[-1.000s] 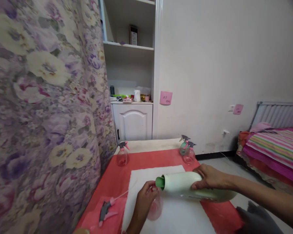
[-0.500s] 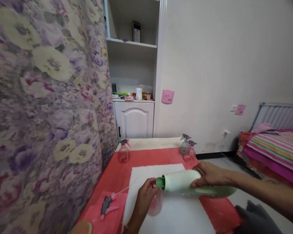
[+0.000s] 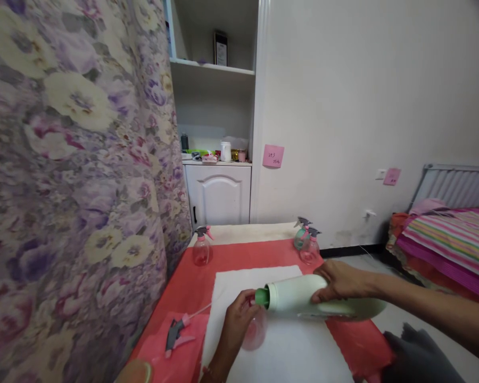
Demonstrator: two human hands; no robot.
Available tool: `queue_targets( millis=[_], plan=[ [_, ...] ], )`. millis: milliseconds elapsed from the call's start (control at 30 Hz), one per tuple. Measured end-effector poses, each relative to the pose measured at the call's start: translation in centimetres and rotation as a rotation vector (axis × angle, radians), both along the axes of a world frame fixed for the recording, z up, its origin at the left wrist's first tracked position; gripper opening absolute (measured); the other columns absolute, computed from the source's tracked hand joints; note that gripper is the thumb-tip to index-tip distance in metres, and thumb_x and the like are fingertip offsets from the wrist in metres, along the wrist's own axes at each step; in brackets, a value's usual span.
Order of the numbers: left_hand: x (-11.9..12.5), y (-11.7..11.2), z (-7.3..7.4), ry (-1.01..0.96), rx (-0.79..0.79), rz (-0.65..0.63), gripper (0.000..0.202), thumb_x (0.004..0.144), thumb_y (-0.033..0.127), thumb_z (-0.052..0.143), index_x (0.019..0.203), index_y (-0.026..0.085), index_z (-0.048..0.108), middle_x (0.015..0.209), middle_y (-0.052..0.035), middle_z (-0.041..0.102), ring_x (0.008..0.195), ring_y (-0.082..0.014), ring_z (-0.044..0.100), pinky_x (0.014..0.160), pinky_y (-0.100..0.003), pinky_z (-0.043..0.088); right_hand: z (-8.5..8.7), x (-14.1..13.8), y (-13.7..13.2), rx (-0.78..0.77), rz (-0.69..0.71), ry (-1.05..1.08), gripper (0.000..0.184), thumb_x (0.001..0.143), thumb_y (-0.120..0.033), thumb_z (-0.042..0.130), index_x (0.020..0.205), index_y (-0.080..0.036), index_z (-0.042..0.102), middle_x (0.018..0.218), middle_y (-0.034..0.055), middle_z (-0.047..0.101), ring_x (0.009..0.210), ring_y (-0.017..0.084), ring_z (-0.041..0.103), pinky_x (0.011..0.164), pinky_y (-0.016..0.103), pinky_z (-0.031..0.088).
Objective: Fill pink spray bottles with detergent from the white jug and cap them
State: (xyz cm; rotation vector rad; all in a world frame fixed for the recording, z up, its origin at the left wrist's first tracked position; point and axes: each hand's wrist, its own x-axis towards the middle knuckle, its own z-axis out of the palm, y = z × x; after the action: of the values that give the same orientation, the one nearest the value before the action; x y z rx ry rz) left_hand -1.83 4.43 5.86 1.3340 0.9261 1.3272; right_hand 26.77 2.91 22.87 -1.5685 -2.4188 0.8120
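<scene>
My right hand grips a large pale green jug by its handle and holds it tipped on its side. The jug's dark green spout points left, over the mouth of a clear pink-tinted spray bottle body. Around that bottle's neck my left hand is closed; the bottle stands without a sprayer on a white sheet. Left of it, a grey and pink spray head with a thin tube lies on the red cover. Whether liquid is flowing cannot be made out.
A capped spray bottle stands at the table's far left. Two others, a pink one and a green one, stand at the far right. A round tan object sits at the near left edge. A floral curtain hangs along the left.
The view has shifted slightly. Both hands, the tipped jug and the bottle keep nearly the same positions relative to each other.
</scene>
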Motion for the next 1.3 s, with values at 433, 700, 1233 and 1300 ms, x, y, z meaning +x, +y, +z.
queue_targets(
  millis=[433,700,1233,1300],
  plan=[
    [0.1,0.3,-0.5,-0.025,-0.002,-0.02,0.028,0.071,0.03,0.071,0.097,0.019,0.07,0.096,-0.0063,0.074,0.095,-0.0245,0.066,0.085,-0.033,0.049,-0.1,0.2,0.7,-0.078,-0.004,0.0,0.033,0.068,-0.048,0.074,0.077,-0.018,0.064,0.062,-0.0008,0.062,0.05,0.012,0.055,0.043,0.022,0.039],
    [0.2,0.0,-0.4,-0.036,-0.023,-0.009,0.03,0.067,0.032,0.074,0.094,0.018,0.072,0.094,-0.0069,0.075,0.094,-0.0255,0.067,0.086,-0.035,0.05,1.0,-0.4,0.5,-0.131,0.0,-0.008,0.031,0.069,-0.048,0.072,0.072,-0.019,0.06,0.057,-0.0031,0.058,0.045,0.011,0.049,0.041,0.021,0.036],
    [0.2,-0.2,-0.7,-0.034,-0.021,-0.014,0.027,0.071,0.03,0.072,0.096,0.019,0.073,0.095,-0.0064,0.076,0.094,-0.0245,0.067,0.085,-0.034,0.05,1.6,-0.8,1.0,-0.149,-0.014,-0.109,0.036,0.069,-0.052,0.071,0.066,-0.018,0.059,0.053,-0.0017,0.057,0.045,0.012,0.052,0.041,0.023,0.037],
    [0.2,-0.3,-0.6,-0.037,-0.026,-0.016,0.026,0.071,0.029,0.072,0.095,0.019,0.073,0.094,-0.0062,0.076,0.094,-0.0246,0.067,0.086,-0.034,0.05,1.5,-0.7,1.1,-0.158,-0.01,-0.112,0.036,0.069,-0.053,0.071,0.068,-0.018,0.06,0.054,-0.0015,0.058,0.044,0.012,0.052,0.04,0.023,0.038]
  ],
)
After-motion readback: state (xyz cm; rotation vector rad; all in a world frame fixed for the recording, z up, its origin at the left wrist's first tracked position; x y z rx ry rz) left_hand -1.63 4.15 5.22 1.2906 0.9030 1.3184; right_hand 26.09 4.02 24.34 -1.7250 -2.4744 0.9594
